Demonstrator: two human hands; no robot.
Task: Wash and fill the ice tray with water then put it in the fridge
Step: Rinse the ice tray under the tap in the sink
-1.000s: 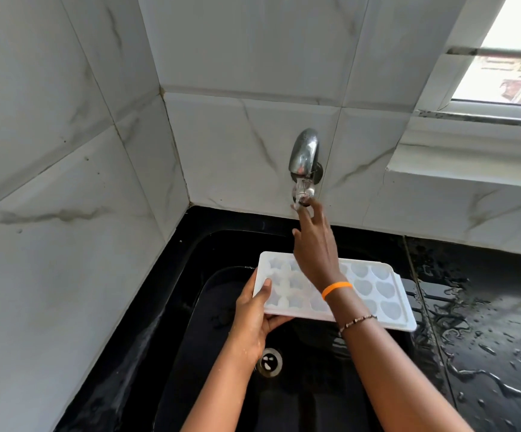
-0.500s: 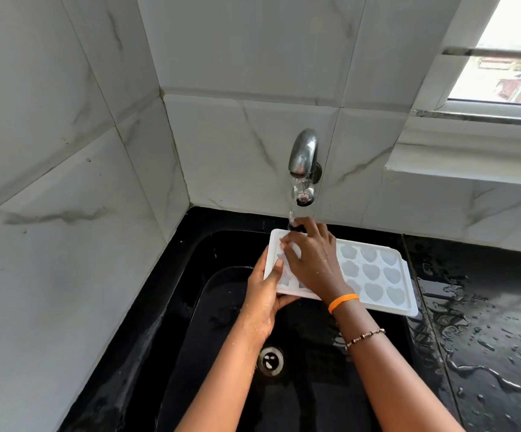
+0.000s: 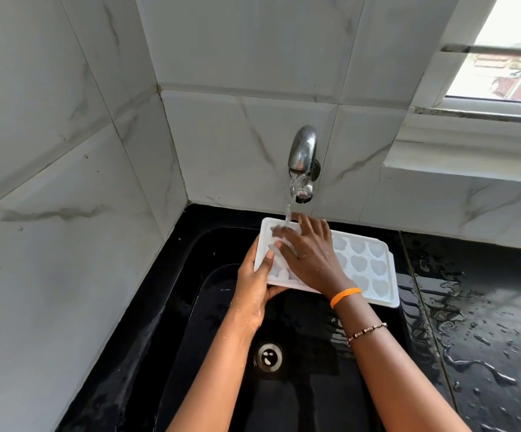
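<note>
Your right hand [image 3: 310, 257] has left the chrome wall tap [image 3: 302, 157] and now lies flat-fingered on the white plastic heart-celled ice tray [image 3: 368, 269], gripped at its edge by your left hand [image 3: 254, 291] over the black sink [image 3: 209, 353], so with water running, washing has begun.

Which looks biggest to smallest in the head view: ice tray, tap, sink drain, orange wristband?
1. ice tray
2. tap
3. sink drain and orange wristband: they look about alike, so unranked.
</note>
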